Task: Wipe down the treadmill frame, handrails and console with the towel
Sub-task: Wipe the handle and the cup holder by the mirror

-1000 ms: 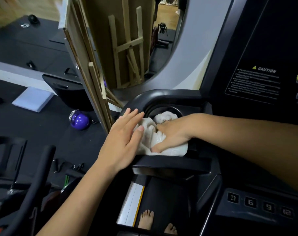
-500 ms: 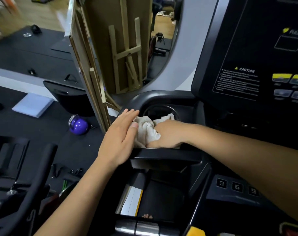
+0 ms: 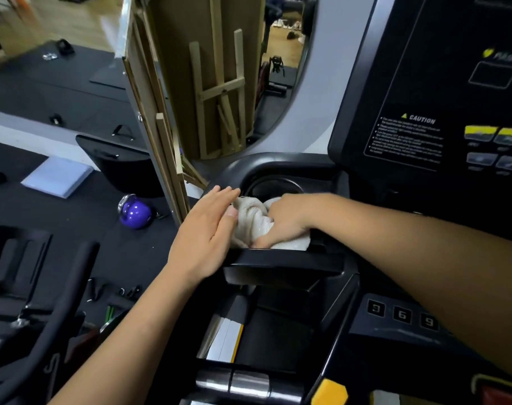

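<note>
The right hand (image 3: 287,220) squeezes the white towel (image 3: 248,222) by the cup holder (image 3: 278,182). The left hand (image 3: 205,238) lies flat, touching it.

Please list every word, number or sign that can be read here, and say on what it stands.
"CAUTION", with a yellow triangle: on the label of the console.
"3", "6", "9": on the number buttons at the lower right.
The small print under "CAUTION": too blurred to read.
Word beside the yellow heart: blurred.
Marks under the yellow keys and grey keys: unreadable.
</note>
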